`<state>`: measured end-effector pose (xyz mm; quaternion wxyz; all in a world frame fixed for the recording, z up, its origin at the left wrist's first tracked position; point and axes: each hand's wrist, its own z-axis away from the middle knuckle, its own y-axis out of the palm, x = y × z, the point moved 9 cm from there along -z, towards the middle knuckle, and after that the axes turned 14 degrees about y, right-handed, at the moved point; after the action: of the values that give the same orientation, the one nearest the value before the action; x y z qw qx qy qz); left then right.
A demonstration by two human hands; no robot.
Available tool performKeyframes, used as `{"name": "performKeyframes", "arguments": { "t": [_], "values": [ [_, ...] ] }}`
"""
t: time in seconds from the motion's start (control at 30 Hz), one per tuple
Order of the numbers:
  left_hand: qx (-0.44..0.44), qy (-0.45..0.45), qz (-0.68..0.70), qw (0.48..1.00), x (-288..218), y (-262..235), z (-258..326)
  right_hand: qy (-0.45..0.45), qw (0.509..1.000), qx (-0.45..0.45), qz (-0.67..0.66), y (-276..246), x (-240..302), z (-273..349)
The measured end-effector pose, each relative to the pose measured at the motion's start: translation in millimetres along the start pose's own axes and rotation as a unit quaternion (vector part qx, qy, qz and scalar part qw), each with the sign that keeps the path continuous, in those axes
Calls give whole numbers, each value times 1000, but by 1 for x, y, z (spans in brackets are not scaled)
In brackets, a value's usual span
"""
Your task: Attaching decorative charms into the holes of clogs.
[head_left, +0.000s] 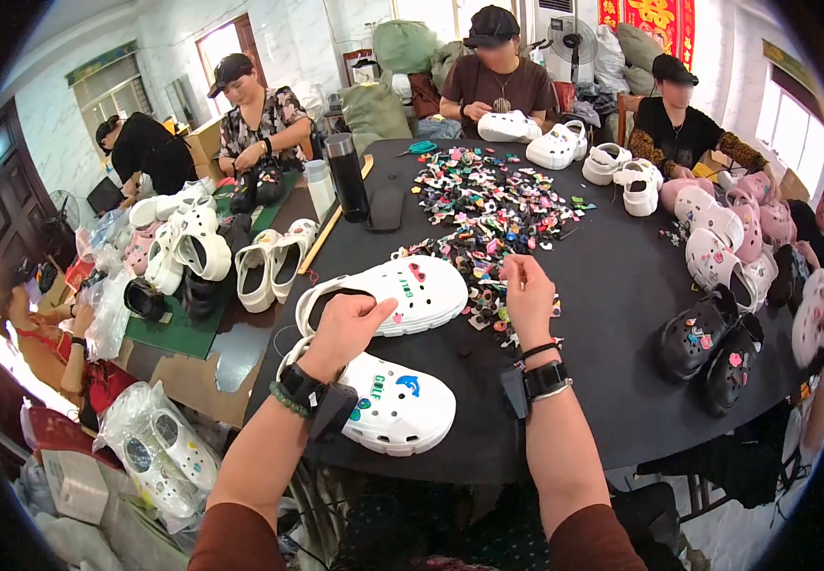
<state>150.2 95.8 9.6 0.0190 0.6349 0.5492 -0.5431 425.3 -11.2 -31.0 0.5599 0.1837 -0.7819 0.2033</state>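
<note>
Two white clogs lie side by side on the black table (612, 381), toes to the right. The far clog (421, 300) carries green letter charms, a red charm and a small pink one. On the near clog (402, 409) are green letter charms, a blue dolphin charm and round charms. My left hand (343, 333) grips the far clog at its opening, thumb on the upper. Over the near edge of the heap of colourful shoe charms (497, 205), my right hand (529, 300) is closed in a pinch; what its fingertips hold is too small to tell.
A dark bottle (345, 176), a phone (386, 209) and a wooden stick (336, 224) lie or stand left of the heap. Black clogs (702, 338) and pink clogs (745, 219) sit at right. Several co-workers sit around with more clogs (559, 147). Bagged clogs (169, 452) are at lower left.
</note>
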Motion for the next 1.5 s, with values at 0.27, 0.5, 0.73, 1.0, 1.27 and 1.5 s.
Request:
{"name": "performKeyframes", "arguments": {
  "t": [0.27,0.5,0.73,1.0,1.27,1.5],
  "values": [
    [57,23,-77,995,-5,-12,6,-128,966,-19,225,6,6,4],
    [228,45,-170,958,12,-39,30,-118,958,-16,261,7,-7,3],
    [348,101,-197,911,-3,-47,47,-103,956,4,276,9,-9,3],
    [365,129,-185,903,-8,-37,47,-132,962,8,237,10,-6,6],
    [426,157,-378,806,3,-40,39,-124,962,13,244,9,-4,6],
    [351,187,-344,851,15,-37,24,-117,963,27,242,11,-10,5]
  ]
}}
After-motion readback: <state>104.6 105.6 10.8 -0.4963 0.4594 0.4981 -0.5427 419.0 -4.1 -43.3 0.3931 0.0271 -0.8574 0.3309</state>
